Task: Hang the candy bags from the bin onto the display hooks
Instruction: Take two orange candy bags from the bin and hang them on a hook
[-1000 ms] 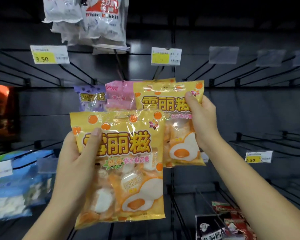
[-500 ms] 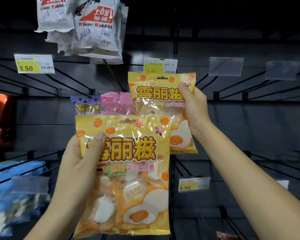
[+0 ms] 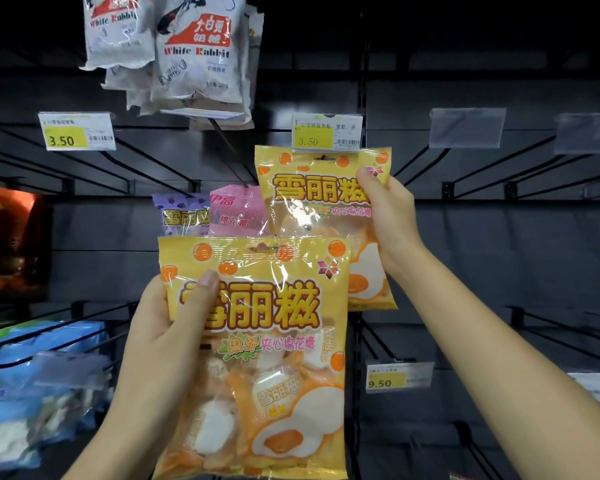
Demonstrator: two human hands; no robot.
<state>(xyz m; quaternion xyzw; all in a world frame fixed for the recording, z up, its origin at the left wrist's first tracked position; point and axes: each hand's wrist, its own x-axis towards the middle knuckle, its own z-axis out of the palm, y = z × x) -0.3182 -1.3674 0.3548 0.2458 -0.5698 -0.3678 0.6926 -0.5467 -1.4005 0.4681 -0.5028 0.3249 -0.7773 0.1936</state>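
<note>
My right hand [image 3: 390, 218] grips a yellow-orange candy bag [image 3: 312, 199] by its right edge and holds it upright. The bag's hang hole sits just under the 3.50 price tag [image 3: 327, 131] at the tip of a display hook. My left hand [image 3: 168, 327] holds a second, identical yellow bag [image 3: 264, 341] lower and nearer to me, thumb on its front. Behind that bag a purple bag [image 3: 179, 216] and a pink bag [image 3: 238, 211] show; what holds them is hidden.
White Rabbit candy bags [image 3: 194, 57] hang at the upper left. Bare black hooks [image 3: 465, 161] with blank tag holders fan out to the right. Blue bags [image 3: 39, 382] hang at the lower left. Price tags read 3.50 [image 3: 75, 131] and 9.50 [image 3: 397, 375].
My right hand has lifted its yellow bag upward, so that its top now reaches the 3.50 tag. The left hand's bag stays about where it was. The view has tilted up.
</note>
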